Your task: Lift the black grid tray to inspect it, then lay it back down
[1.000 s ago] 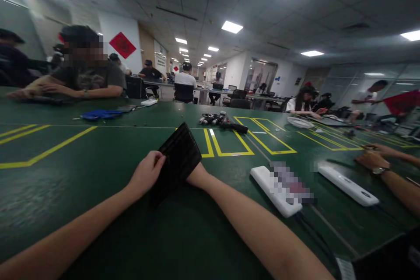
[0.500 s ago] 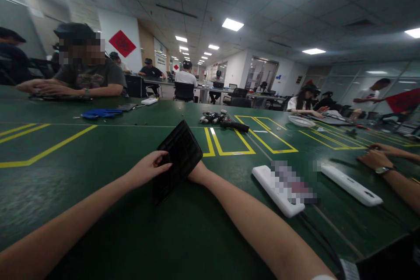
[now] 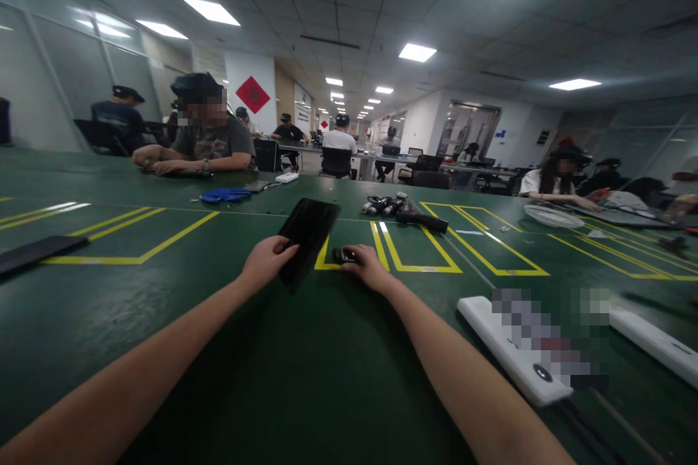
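A black rectangular panel (image 3: 310, 232) is held, tilted, above the green table (image 3: 283, 392); its lower left edge is pinched between the thumb and fingers of the left hand (image 3: 268, 261). Just to the right of the panel, a small dark object (image 3: 343, 256) with a shiny part is gripped in the curled fingers of the right hand (image 3: 368, 265); what it is cannot be told. No contact between the right hand and the panel is seen.

Beyond the panel to the right, a cluster of dark and metallic parts (image 3: 384, 205) is laid beside a black handle (image 3: 422, 221). To its left and farther back, a bright blue glove-like item (image 3: 225, 195) is seen, and well to its left a dark flat bar (image 3: 41, 254) is cut off by the view's edge. Nearer and to its right, a white bar-shaped device (image 3: 512, 349) is placed, partly covered by pixelation.
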### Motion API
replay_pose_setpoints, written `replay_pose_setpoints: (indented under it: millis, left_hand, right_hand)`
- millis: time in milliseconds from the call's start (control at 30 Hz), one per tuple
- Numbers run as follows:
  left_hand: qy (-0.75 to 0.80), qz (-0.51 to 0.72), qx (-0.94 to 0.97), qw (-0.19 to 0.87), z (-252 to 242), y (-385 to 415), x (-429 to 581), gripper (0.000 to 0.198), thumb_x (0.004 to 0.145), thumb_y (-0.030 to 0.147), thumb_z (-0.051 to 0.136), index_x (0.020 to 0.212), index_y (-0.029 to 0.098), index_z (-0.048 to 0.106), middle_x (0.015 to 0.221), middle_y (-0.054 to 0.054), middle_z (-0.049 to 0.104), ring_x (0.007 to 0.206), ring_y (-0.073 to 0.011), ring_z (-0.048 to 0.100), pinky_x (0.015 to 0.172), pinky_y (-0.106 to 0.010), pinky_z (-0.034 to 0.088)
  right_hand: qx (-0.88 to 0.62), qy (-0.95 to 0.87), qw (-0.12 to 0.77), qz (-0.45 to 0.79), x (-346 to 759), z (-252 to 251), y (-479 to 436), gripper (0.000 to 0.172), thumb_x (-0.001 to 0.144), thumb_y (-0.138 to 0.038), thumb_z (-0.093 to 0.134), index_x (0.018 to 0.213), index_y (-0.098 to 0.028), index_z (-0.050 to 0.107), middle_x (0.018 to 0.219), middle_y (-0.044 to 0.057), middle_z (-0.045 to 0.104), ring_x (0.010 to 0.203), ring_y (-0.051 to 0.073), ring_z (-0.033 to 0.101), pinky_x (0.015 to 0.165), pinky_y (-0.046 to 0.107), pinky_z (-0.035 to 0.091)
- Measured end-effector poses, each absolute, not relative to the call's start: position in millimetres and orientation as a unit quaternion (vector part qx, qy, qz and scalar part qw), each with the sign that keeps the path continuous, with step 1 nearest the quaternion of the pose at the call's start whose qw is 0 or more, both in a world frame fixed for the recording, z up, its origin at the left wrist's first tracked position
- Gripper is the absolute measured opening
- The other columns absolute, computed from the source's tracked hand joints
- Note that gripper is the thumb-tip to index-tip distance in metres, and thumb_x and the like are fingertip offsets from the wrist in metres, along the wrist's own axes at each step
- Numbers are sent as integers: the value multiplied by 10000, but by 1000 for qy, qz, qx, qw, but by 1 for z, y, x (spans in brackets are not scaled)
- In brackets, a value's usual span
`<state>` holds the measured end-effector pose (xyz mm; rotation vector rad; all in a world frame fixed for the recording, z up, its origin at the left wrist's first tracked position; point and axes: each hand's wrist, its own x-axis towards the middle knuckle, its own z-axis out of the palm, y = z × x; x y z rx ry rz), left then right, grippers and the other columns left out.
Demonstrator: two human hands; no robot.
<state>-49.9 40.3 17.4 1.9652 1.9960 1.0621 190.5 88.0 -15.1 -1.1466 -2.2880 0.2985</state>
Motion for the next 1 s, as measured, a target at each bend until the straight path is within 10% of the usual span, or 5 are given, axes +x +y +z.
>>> replay_pose_setpoints:
  millis: [533,767,1000]
  left_hand:
    - [828,149,538,-62,37,54,-112,521,763,479,361,862,44,630,936,-259,592,868,-386,565,643,-438,439]
    - [638,175,743,-104,11,31,-53,413,830,189,266,1162,156,511,1145,-113,552,1056,-221,507,880,-315,389]
    - [513,137,847,7,-13,23,-20,392,839,227,333,1176,145,516,1216,-110,529,1119,-226,474,954,-350,328]
  right_hand:
    - [-629,-733,253,-54,225,-15,93,598,740,-394,508,1262,-132,381,1341,138,340,1258,338,184,1006,514,131]
    - [-453,-862,226,4,177,-20,47,544,828,-451,354,1271,-137,380,1336,124,380,1253,286,276,1021,473,217]
    - [-402,-900,165,44,162,-23,26,558,843,-458,309,1234,-77,425,1310,180,396,1218,320,327,1001,490,250]
